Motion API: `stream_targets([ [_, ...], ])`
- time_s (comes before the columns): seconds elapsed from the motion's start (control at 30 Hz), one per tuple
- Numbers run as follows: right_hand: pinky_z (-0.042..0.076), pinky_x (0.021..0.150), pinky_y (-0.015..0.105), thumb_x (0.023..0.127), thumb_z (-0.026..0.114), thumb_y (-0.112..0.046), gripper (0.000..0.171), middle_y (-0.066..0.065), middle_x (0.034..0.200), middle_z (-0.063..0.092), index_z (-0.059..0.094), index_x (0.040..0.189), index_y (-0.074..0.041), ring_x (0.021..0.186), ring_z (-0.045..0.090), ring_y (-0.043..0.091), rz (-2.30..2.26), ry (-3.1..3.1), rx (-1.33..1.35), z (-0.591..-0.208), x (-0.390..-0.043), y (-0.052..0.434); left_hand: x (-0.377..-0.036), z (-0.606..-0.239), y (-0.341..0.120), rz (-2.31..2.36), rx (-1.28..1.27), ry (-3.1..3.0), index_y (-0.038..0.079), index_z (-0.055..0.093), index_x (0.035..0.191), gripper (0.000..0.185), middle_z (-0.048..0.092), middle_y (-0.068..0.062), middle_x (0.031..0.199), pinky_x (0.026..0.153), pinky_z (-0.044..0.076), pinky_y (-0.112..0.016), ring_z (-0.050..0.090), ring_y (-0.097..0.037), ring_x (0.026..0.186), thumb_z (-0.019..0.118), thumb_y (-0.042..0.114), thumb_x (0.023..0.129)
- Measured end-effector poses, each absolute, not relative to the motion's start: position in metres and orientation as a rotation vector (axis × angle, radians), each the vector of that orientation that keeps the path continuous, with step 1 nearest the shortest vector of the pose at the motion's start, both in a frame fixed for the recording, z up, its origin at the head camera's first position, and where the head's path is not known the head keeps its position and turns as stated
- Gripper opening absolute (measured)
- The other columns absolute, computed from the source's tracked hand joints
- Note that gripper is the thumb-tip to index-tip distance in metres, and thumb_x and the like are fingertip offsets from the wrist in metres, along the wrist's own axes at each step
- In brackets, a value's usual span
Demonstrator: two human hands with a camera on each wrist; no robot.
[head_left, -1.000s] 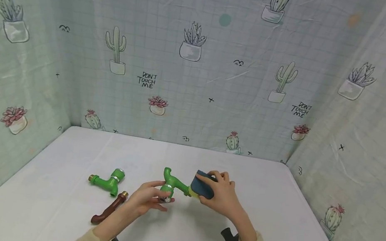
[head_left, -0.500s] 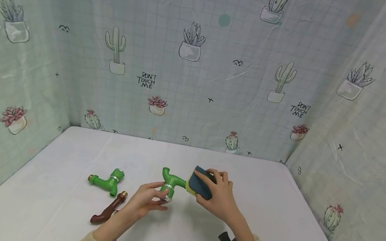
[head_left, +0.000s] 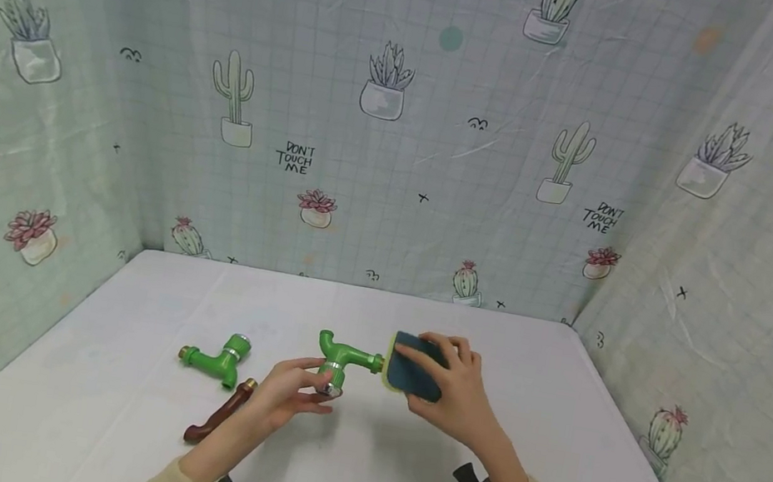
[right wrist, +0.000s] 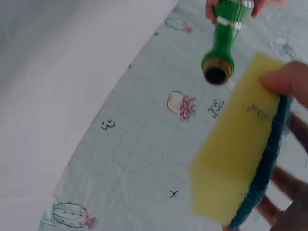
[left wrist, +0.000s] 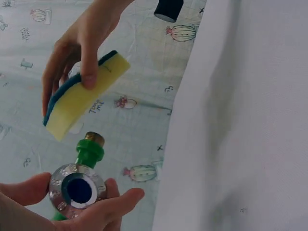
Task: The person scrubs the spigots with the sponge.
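Note:
My left hand (head_left: 293, 391) holds a green tap (head_left: 354, 357) above the white table, fingers and thumb around its capped end. The tap's brass threaded end (left wrist: 96, 138) points toward the sponge; its curved spout points up to the left in the head view. My right hand (head_left: 456, 395) grips a sponge (head_left: 415, 370) with a dark blue scouring side and a yellow foam side. The yellow foam (right wrist: 231, 139) faces the tap, and the wrist views show a gap between the two. In the left wrist view, the round chrome cap (left wrist: 57, 187) faces the camera.
A second green tap (head_left: 212, 365) lies on the white table (head_left: 103, 398), left of my hands. Near it lies a brown, curved pipe-like piece (head_left: 224, 411) with a brass-coloured end, partly behind my left forearm. A patterned cactus curtain (head_left: 390, 216) surrounds the table's back and sides.
The sponge, over the tap's threaded end half a second ago, has moved right in my right hand and uncovered it. My left hand and the tap have shifted slightly left.

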State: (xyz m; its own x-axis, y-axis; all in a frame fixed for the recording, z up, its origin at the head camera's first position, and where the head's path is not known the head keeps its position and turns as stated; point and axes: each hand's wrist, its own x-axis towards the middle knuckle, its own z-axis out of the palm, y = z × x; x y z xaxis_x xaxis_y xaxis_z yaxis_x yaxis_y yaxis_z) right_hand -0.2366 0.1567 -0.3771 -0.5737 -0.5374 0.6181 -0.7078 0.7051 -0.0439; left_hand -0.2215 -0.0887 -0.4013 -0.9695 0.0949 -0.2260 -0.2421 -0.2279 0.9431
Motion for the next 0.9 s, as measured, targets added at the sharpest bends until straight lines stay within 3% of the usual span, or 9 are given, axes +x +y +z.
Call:
stream_targets([
  [0.17,0.031,0.073,0.038,0.065,0.074,-0.025,0.062,0.005,0.123,0.047,0.052,0.122,-0.033,0.103,0.035,0.021,0.388,-2.345,0.858,-0.379,-0.248,0.152,-0.221,-0.401,-0.089,2.229,-0.109,1.783,-0.014,0.033,0.128,0.053,0.058,-0.011,0.088,0.078,0.05,-0.054,0.062,-0.024,0.081,0.056,0.003,0.084],
  [0.3,0.033,0.075,0.04,0.065,0.074,-0.025,0.064,0.004,0.124,0.046,0.05,0.124,-0.034,0.104,0.034,0.021,0.376,-2.321,0.903,-0.389,-0.248,0.149,-0.222,-0.4,-0.089,2.27,-0.111,1.748,-0.017,0.03,0.128,0.053,0.058,-0.017,0.096,0.08,0.05,-0.053,0.064,-0.026,0.084,0.054,0.003,0.086],
  [0.47,0.034,0.078,0.043,0.063,0.076,-0.025,0.069,0.003,0.126,0.044,0.047,0.125,-0.036,0.107,0.034,0.022,0.346,-2.281,1.005,-0.403,-0.244,0.153,-0.222,-0.4,-0.091,2.334,-0.124,1.679,-0.021,0.025,0.128,0.051,0.046,-0.03,0.112,0.083,0.048,-0.053,0.061,-0.033,0.094,0.049,-0.001,0.088],
  [0.57,0.034,0.08,0.044,0.062,0.077,-0.026,0.07,0.003,0.126,0.044,0.048,0.124,-0.037,0.107,0.034,0.022,0.313,-2.281,1.075,-0.409,-0.24,0.159,-0.221,-0.401,-0.092,2.354,-0.141,1.659,-0.021,0.024,0.129,0.051,0.041,-0.03,0.115,0.084,0.048,-0.054,0.06,-0.033,0.096,0.048,-0.002,0.088],
  [0.8,0.034,0.077,0.042,0.06,0.078,-0.026,0.07,0.004,0.125,0.046,0.05,0.123,-0.035,0.106,0.035,0.023,0.325,-2.274,1.086,-0.401,-0.241,0.165,-0.22,-0.401,-0.092,2.342,-0.166,1.732,-0.016,0.029,0.128,0.05,0.052,-0.011,0.089,0.08,0.049,-0.056,0.062,-0.025,0.086,0.051,0.002,0.087],
  [0.9,0.033,0.076,0.041,0.063,0.076,-0.025,0.067,0.005,0.124,0.046,0.05,0.124,-0.034,0.106,0.035,0.022,0.382,-2.266,1.006,-0.394,-0.247,0.16,-0.22,-0.4,-0.092,2.304,-0.135,1.732,-0.016,0.029,0.129,0.052,0.058,-0.012,0.091,0.08,0.048,-0.056,0.064,-0.029,0.087,0.053,0.003,0.086],
])
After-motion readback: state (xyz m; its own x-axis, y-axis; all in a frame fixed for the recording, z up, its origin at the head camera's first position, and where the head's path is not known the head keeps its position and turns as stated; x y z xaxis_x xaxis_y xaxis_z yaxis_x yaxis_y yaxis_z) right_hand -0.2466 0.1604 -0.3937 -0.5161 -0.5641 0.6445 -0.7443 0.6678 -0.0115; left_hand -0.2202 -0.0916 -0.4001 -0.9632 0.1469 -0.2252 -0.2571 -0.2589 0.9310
